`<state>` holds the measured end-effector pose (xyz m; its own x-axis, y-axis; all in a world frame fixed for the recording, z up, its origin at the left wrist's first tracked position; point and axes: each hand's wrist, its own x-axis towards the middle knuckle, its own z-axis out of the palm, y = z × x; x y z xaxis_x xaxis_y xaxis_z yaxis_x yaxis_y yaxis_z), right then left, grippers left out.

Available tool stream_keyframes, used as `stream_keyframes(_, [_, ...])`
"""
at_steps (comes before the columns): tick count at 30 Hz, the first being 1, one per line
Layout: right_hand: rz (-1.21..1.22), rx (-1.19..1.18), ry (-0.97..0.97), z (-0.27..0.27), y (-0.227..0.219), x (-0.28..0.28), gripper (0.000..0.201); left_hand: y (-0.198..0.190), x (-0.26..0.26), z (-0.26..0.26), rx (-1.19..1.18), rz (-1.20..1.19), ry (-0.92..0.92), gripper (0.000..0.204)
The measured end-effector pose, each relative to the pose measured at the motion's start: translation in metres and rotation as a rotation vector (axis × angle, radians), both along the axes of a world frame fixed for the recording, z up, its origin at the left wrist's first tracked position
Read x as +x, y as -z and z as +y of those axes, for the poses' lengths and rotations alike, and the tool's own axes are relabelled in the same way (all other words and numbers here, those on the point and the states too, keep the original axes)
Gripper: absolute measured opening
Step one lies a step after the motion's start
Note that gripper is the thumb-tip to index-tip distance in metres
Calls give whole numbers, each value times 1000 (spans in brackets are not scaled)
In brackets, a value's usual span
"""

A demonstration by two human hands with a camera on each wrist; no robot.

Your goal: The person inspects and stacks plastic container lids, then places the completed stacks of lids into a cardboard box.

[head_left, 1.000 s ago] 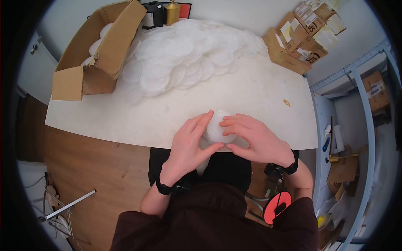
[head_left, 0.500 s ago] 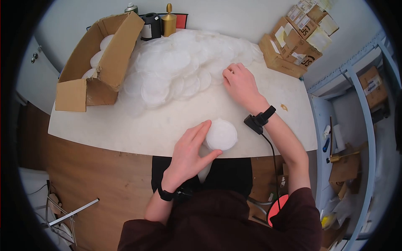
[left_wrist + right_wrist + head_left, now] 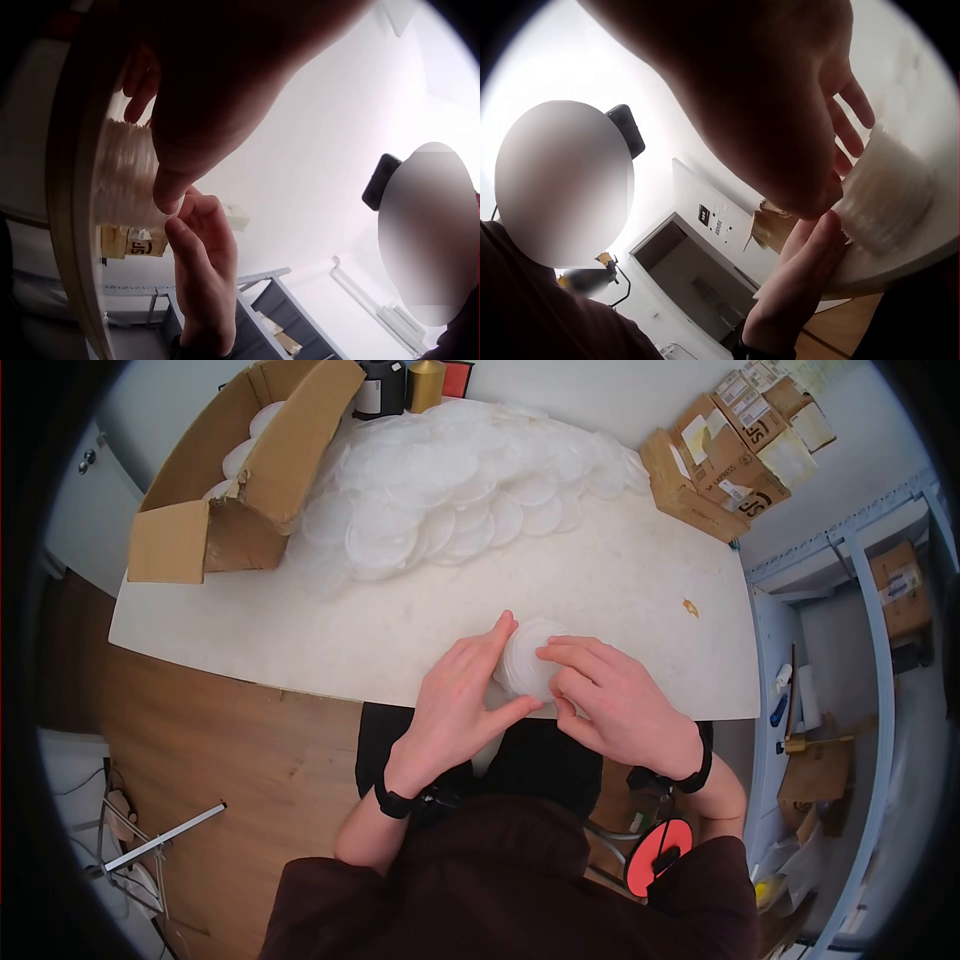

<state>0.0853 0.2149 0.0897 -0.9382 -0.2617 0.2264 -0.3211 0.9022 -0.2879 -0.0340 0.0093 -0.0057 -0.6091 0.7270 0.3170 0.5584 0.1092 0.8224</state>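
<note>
A stack of thin, round, translucent white discs [image 3: 527,660] stands at the table's near edge. In the left wrist view it is a ribbed column of many layers [image 3: 124,176]. My left hand [image 3: 455,690] holds its left side, fingers along the far side and thumb at the near rim. On the right, my right hand [image 3: 620,695] has its fingertips over the top and its thumb by the near edge. Both wrist views put the two thumbs close together at the upper rim. There the right hand pinches the edge of a top disc, mostly hidden by fingers.
A broad heap of similar loose discs [image 3: 440,480] spreads across the back of the table [image 3: 620,580]. An open cardboard box [image 3: 290,470] with round white items stands at the left. Taped boxes [image 3: 720,460] are piled back right, near a blue shelf frame [image 3: 870,620].
Half a second ago my right hand was at the heap's front edge; now it is back at the stack. My left hand has stayed beside the stack throughout.
</note>
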Motion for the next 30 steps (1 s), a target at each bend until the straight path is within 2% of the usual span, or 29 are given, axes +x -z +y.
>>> stream_keyframes(3, [2,-16,-27,3,7,-2,20,-1,-1,-1,-23,-41,18,92])
stream_keyframes(5, [-13,-66,-43,9,9,-2,21,3,-2,0,12,130,23,92])
stream_keyframes(6, [-7,-58,-29,12,7,-3,21,3,-1,0,20,136,35,92])
stream_keyframes(9, [-131,-196,-59,30,1,-15,19,3,2,1,-7,12,6,86])
stream_keyframes(11, [-129,-287,238,55,8,-40,21,2,1,1,-6,14,2,82])
stream_keyframes(13, [-22,-107,415,80,22,-71,22,2,1,2,-10,14,-2,82])
stream_keyframes(14, [-13,-108,416,94,35,-86,22,3,1,1,-17,11,-7,81])
stream_keyframes(16, [146,126,447,120,64,-112,21,4,0,1,-16,15,5,81])
stream_keyframes(17, [156,122,449,129,74,-122,21,4,-1,0,-14,6,14,81])
stream_keyframes(19, [243,273,369,138,83,-136,17,3,-1,-1,-20,26,13,81])
stream_keyframes(22, [247,378,352,142,84,-132,17,4,-2,-1,-17,70,9,81])
stream_keyframes(26, [151,397,325,116,44,-91,13,7,-1,0,33,111,-4,82])
stream_keyframes(28, [-40,217,429,87,12,-62,8,7,-3,0,39,108,-4,82])
stream_keyframes(30, [34,7,321,63,0,-34,13,8,-1,0,40,105,2,83])
